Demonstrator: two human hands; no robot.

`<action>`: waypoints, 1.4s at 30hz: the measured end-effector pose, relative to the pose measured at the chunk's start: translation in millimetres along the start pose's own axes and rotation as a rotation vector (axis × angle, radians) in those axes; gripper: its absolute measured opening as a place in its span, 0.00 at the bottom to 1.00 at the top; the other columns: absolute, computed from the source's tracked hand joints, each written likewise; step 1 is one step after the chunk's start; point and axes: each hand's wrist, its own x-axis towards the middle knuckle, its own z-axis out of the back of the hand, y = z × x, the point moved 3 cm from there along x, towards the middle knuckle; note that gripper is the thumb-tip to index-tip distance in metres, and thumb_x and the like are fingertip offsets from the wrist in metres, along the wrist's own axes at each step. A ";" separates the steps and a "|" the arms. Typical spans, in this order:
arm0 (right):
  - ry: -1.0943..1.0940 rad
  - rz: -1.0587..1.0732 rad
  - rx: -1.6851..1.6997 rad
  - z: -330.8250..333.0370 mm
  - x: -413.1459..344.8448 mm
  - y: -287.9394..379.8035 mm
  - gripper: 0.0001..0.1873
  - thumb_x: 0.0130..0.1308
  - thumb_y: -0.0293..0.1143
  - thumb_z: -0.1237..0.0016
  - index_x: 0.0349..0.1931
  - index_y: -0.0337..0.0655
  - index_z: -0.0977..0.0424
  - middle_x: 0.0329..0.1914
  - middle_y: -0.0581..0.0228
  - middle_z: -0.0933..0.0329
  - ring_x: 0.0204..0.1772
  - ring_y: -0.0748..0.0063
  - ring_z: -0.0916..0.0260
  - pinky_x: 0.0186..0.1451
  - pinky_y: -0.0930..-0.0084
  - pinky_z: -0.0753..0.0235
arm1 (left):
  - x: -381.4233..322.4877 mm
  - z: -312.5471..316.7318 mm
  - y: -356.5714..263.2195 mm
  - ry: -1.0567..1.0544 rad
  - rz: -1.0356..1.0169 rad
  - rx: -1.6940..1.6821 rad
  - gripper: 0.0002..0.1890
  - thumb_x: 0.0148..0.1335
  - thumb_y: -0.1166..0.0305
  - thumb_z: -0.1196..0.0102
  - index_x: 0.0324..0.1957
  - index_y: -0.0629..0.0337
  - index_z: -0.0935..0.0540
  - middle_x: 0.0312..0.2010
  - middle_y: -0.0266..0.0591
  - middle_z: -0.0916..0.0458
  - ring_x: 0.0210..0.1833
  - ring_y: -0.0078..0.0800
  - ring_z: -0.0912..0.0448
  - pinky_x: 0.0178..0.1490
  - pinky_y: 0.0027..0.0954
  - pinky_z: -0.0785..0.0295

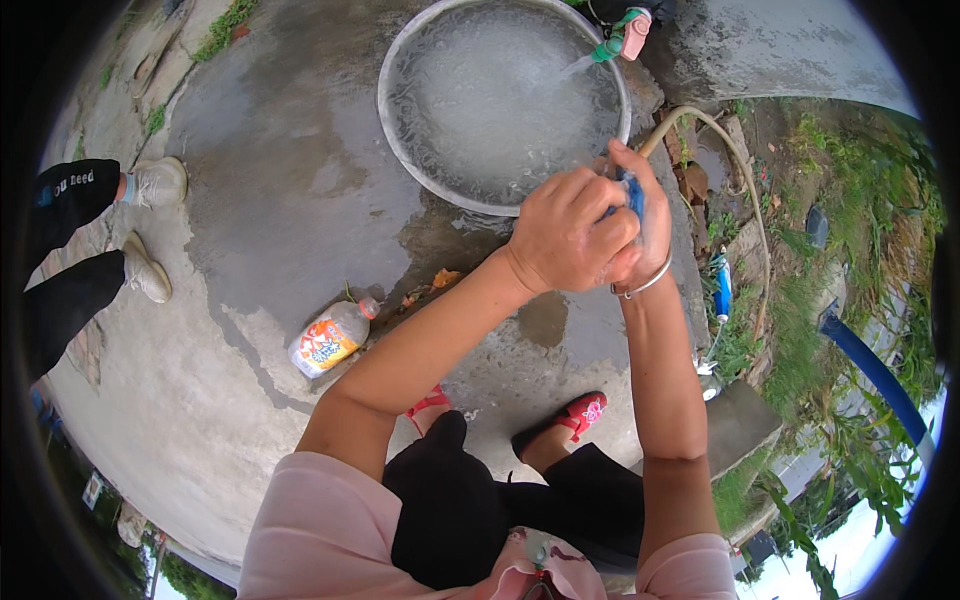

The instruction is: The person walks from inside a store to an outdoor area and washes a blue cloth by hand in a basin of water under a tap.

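Note:
My left hand (574,229) is closed in a fist against my right hand (655,202), which wears a silvery bangle at the wrist. Pressed between them is a wet blue item (631,196), mostly covered by my fingers; whether it is cloth or something else is not clear. Both hands are just outside the near right rim of a large round metal basin (397,142), which stands on the ground with water in it. Water runs into the basin from a green tap spout (607,49) at its far right.
A clear plastic bottle (330,341) with an orange label lies on wet concrete (300,187). Another person's shoes (159,182) are at the left. A beige hose (742,161) curves along weedy soil at the right, near a blue-and-white tube-like object (722,285) and a concrete block (739,427).

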 end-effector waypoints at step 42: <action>-0.284 0.515 -0.358 40.6 -55.9 137.8 0.11 0.62 0.40 0.58 0.25 0.46 0.33 0.14 0.77 0.37 0.10 0.88 0.47 0.08 0.87 0.58 | 38.4 122.4 81.1 0.261 0.856 -0.235 0.10 0.57 0.65 0.47 0.30 0.63 0.22 0.26 0.29 0.30 0.34 0.15 0.33 0.40 0.17 0.42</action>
